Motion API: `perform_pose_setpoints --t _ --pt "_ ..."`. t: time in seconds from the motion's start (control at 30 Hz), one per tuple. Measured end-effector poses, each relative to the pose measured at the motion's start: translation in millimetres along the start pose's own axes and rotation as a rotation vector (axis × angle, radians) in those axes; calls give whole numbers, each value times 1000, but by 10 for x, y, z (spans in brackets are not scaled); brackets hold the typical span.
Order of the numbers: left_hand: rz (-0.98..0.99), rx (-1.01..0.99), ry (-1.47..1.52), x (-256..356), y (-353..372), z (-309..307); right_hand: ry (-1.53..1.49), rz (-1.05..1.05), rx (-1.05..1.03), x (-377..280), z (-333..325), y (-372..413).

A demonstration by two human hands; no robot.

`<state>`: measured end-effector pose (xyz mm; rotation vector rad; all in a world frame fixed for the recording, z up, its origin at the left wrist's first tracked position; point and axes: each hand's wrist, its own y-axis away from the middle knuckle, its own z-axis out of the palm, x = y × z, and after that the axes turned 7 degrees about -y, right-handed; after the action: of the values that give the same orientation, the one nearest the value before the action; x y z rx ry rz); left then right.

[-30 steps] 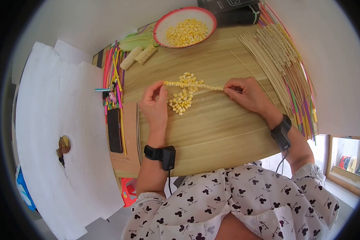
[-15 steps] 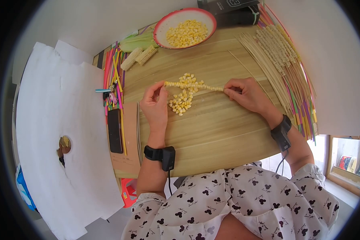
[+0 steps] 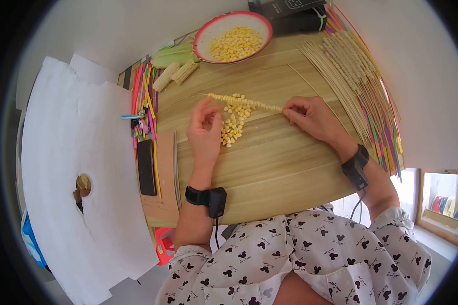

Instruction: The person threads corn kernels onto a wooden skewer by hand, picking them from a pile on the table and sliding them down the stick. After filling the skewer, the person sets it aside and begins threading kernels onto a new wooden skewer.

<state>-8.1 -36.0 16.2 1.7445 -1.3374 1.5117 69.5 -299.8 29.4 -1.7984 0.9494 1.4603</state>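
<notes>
A thin stick threaded with corn kernels (image 3: 244, 101) spans the space between my two hands, its bare tip pointing left. My right hand (image 3: 308, 116) pinches the stick's right end between thumb and fingers. Just below the left end is my left hand (image 3: 204, 129), its fingers curved and apart, holding nothing. Beneath the stick, a small pile of loose yellow kernels (image 3: 232, 129) lies on the wooden table (image 3: 269, 168), partly covered by the threaded stick.
At the back stands a red-rimmed bowl (image 3: 197, 44) of kernels, near stripped cobs (image 3: 184, 72) and a green husk (image 3: 173, 55). Bare sticks (image 3: 323, 71) and kernel-threaded sticks (image 3: 348, 56) lie right. A phone (image 3: 146, 168), a brown notebook (image 3: 165, 190) and coloured strips (image 3: 137, 96) lie left.
My left hand has let go of the stick's left end and moved slightly right and down. That end has risen and its bare tip now shows. The right hand keeps its pinch.
</notes>
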Motion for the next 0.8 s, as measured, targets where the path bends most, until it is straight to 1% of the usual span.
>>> perform_pose_setpoints --t 0.07,0.13,0.27,0.33,0.4,0.47,0.53,0.63,0.73,0.8 --pt "15 -27 -35 -2 5 -5 1 15 16 -37 2 1" --pt "63 -69 -240 -6 14 -26 1 30 32 -42 3 4" --pt "96 -131 -311 2 30 0 -6 13 31 -16 -3 3" --pt "260 -156 -395 17 22 20 -13 10 30 -4 -9 6" --pt "274 -177 -424 -22 19 12 9 -26 28 0 -6 6" --pt "288 -201 -454 -29 20 17 16 -14 30 -23 -4 11" --pt "335 -169 -489 -9 25 22 26 -3 27 -27 -5 7" --pt "322 -140 -499 -14 32 24 21 -23 24 -27 -5 9" --pt "274 -139 -471 38 36 22 19 22 12 -49 -9 14" --pt "275 -135 -468 28 34 19 14 -9 14 0 -4 6"
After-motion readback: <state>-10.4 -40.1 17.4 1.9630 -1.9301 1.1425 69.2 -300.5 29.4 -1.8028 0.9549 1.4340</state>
